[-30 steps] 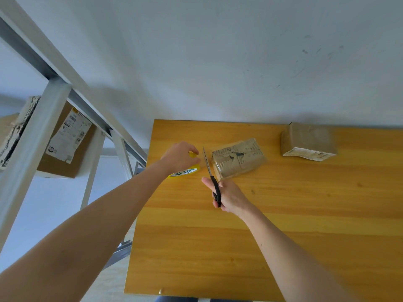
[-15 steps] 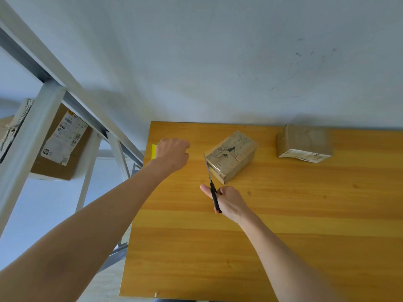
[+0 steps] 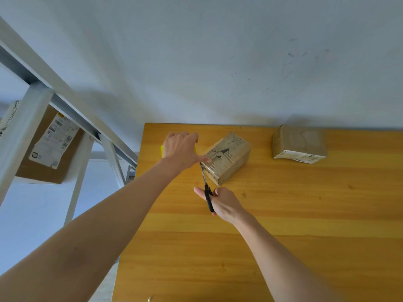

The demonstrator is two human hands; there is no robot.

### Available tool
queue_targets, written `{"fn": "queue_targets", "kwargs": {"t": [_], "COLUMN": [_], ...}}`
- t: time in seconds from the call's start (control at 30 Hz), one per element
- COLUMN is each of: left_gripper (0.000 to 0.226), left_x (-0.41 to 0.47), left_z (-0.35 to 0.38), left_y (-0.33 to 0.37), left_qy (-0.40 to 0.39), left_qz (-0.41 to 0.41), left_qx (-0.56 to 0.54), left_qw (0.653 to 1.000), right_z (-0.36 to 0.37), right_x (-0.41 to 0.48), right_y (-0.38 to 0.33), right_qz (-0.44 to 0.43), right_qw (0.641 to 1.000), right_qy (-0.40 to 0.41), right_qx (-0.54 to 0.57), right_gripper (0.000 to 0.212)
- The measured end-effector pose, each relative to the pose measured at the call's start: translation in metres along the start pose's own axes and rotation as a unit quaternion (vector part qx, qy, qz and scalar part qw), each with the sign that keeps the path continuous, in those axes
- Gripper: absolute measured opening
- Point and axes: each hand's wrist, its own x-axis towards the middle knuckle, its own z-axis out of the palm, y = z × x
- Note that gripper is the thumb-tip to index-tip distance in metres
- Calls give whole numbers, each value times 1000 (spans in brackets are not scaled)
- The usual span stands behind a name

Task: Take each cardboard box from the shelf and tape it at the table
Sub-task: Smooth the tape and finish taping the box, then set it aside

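Note:
A small cardboard box (image 3: 227, 156) wrapped in clear tape lies tilted on the wooden table (image 3: 283, 225). My left hand (image 3: 182, 150) covers a yellow tape roll (image 3: 162, 151) just left of the box, thumb stretched toward the box's near corner. My right hand (image 3: 222, 202) grips black-handled scissors (image 3: 205, 186), blades pointing up at the box's left edge beside my left thumb. A second taped cardboard box (image 3: 299, 143) with a torn label rests at the table's far right.
A white metal shelf frame (image 3: 24, 118) stands left of the table, holding a larger cardboard box (image 3: 46, 149) with a shipping label. A plain white wall rises behind the table. The table's left edge runs close to the shelf.
My left hand moved the yellow tape roll up and away toward the table's back-left, then its thumb reached to the box. The box turned. The scissors' blades closed in on the box's left edge.

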Motion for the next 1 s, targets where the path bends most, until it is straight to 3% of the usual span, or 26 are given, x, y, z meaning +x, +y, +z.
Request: {"fn": "queue_targets", "kwargs": {"t": [0.67,0.83,0.93,1.0], "left_gripper": [80,83,84,85], "left_x": [3,6,5,5], "left_z": [-4,-9,-6,-3], "left_y": [-4,0,7,14], "left_qy": [62,62,59,60], "left_qz": [11,21,18,23], "left_qx": [81,111,101,95], "left_qw": [995,992,993,993], "right_z": [-20,-22,-18,-10], "right_x": [5,3,-3,-7], "right_y": [-8,-5,5,13], "right_qz": [84,56,60,56], "right_qw": [986,980,944,933], "right_qy": [-146,-112,-85,-40], "right_qx": [0,-153,-312,-353], "right_gripper": [79,78,78,83]}}
